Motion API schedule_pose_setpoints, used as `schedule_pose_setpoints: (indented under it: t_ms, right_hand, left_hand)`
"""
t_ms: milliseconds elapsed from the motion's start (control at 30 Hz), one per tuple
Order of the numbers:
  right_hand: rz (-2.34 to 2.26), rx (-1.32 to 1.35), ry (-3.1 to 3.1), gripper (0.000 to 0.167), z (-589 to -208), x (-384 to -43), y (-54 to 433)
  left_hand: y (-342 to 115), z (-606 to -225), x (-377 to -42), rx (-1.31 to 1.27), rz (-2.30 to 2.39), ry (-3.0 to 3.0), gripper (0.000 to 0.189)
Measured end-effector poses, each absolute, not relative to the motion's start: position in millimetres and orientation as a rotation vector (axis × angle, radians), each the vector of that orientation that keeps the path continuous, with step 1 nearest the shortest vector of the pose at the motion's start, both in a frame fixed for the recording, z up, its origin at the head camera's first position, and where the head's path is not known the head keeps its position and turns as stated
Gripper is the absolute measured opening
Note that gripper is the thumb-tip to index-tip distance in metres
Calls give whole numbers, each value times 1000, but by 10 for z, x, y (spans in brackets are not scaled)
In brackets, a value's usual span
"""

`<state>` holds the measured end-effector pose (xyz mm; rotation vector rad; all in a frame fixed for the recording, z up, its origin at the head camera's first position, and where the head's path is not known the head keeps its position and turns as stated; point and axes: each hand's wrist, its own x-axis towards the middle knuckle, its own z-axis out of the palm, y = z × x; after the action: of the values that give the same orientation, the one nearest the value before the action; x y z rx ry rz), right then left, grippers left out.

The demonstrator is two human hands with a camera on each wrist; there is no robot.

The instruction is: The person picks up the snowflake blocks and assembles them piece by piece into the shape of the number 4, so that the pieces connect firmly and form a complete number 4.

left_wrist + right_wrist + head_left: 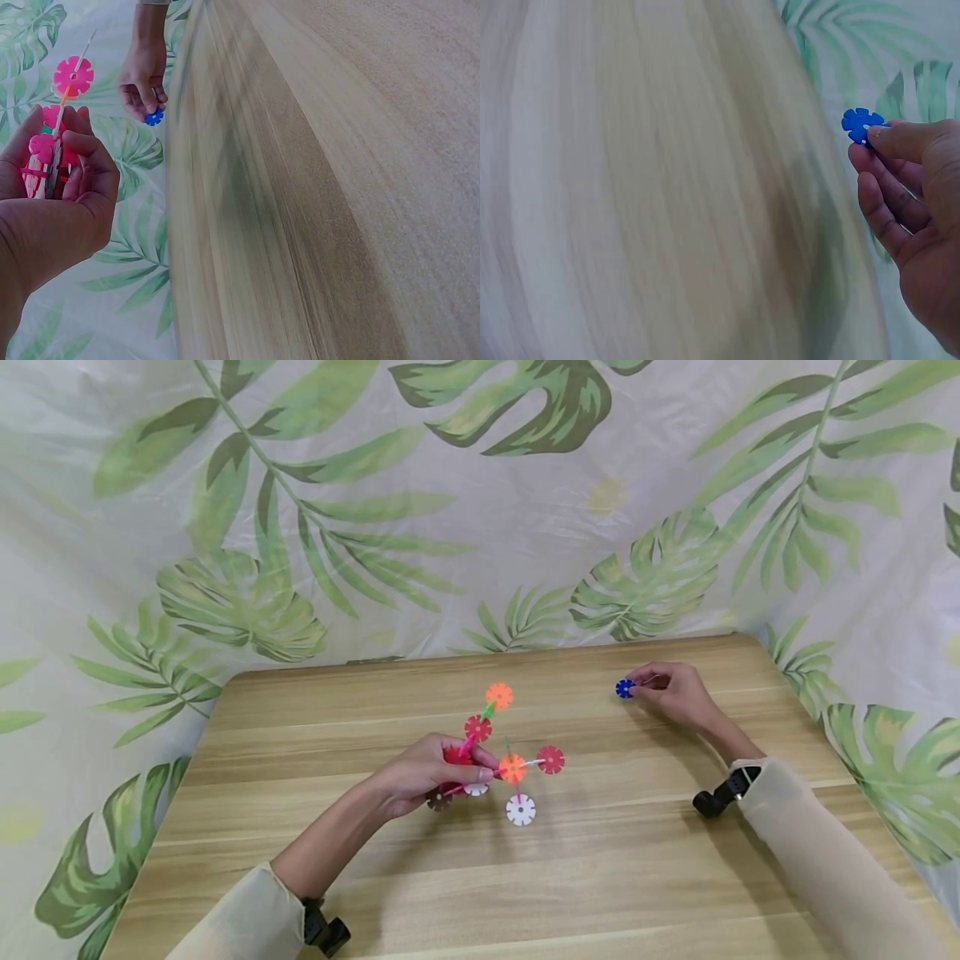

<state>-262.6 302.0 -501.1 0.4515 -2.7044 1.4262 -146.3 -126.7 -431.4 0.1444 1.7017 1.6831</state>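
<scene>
My left hand (pixel 427 772) grips a branching assembly of notched plastic snowflake discs, held above the table. An orange disc (pixel 498 696) tops it, a dark pink disc (pixel 551 760) sticks out to the right, and a white disc (pixel 521 810) hangs lowest. Part of the assembly is hidden by the fingers; in the left wrist view a pink disc (pixel 73 76) rises above the hand. Off to the right, my right hand (pixel 675 693) pinches a single blue snowflake disc (pixel 861 124) between thumb and fingertips, apart from the assembly.
The wood-grained table (pixel 600 877) has rounded far corners. Behind it and at its sides hangs a pale cloth (pixel 517 527) printed with green leaves. A black strap device (pixel 726 792) sits on the right wrist, and another (pixel 324 931) on the left.
</scene>
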Motion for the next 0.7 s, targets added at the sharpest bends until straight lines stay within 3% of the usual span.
schedule_pose_setpoints:
  t_ms: [700]
  right_hand:
    - [1749,611,-2617,20,-4606,-2263,2391]
  left_hand:
    - [-1243,-4310,-1485,145,1716,1637,28]
